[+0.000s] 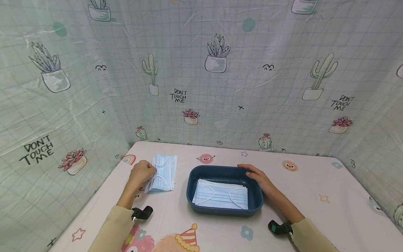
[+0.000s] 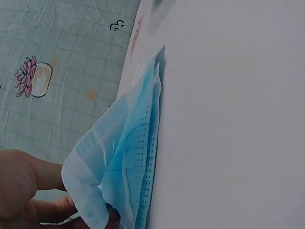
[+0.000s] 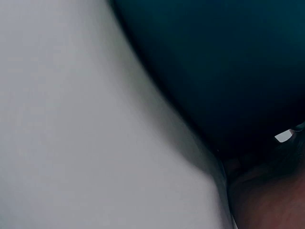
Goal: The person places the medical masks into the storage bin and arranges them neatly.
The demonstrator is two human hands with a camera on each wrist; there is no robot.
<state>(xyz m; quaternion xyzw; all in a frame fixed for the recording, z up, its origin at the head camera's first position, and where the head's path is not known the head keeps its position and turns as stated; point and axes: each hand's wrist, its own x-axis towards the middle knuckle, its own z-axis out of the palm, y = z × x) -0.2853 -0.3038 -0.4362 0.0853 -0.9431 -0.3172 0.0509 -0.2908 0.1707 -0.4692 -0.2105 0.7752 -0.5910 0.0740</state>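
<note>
At the table's left, my left hand (image 1: 142, 171) pinches the near-left edge of a light-blue face mask (image 1: 165, 171) with white ear loops. The left wrist view shows that mask's edge (image 2: 88, 186) bent up between thumb and fingers, with more pleated mask layers beneath. My right hand (image 1: 259, 178) holds the far-right corner of a dark-blue rectangular bin (image 1: 217, 211), its thumb over the rim. Several stacked face masks (image 1: 220, 194) lie flat inside the bin. Close up in the right wrist view are the bin's wall (image 3: 214, 62) and part of the hand; the fingertips are hidden there.
A white table cover (image 1: 302, 189) with cartoon prints lies under everything. Behind and at the sides hangs a cactus-print curtain (image 1: 220, 98). Black wrist devices sit at the left sleeve (image 1: 114, 225) and the right sleeve (image 1: 310, 234).
</note>
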